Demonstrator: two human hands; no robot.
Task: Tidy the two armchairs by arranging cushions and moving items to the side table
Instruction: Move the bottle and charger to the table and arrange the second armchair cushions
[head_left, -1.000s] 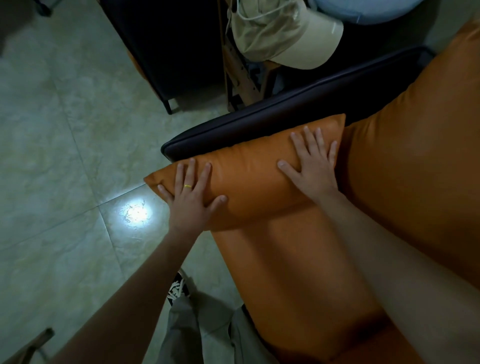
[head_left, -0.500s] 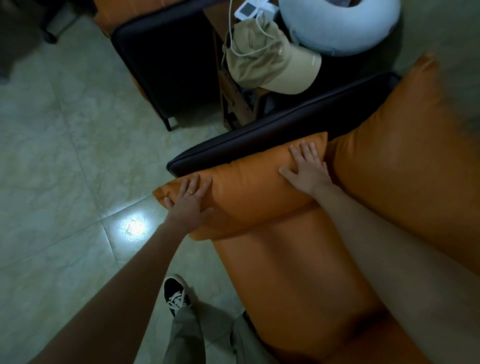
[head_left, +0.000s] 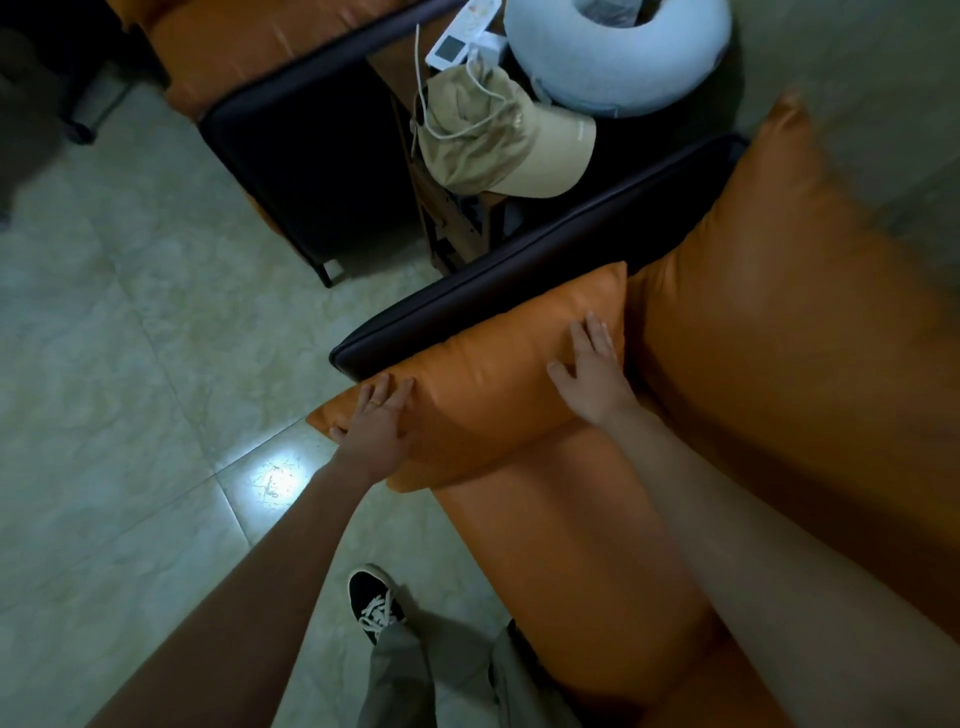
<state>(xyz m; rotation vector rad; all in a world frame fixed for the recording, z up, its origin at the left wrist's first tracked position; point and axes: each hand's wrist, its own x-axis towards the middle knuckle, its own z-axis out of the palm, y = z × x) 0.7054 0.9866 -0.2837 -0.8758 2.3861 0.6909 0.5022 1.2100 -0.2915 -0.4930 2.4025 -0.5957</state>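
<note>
Cushion (head_left: 483, 384), orange, lies along the near armchair's dark armrest (head_left: 519, 280) above the seat (head_left: 571, 519), and you press it with your left hand (head_left: 376, 426) and right hand (head_left: 592, 371), fingers flat and outstretched.

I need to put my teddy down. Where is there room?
The orange seat is bare below the small cushion, beside the back cushion. The side table is crowded: cap, neck pillow, white device.
</note>
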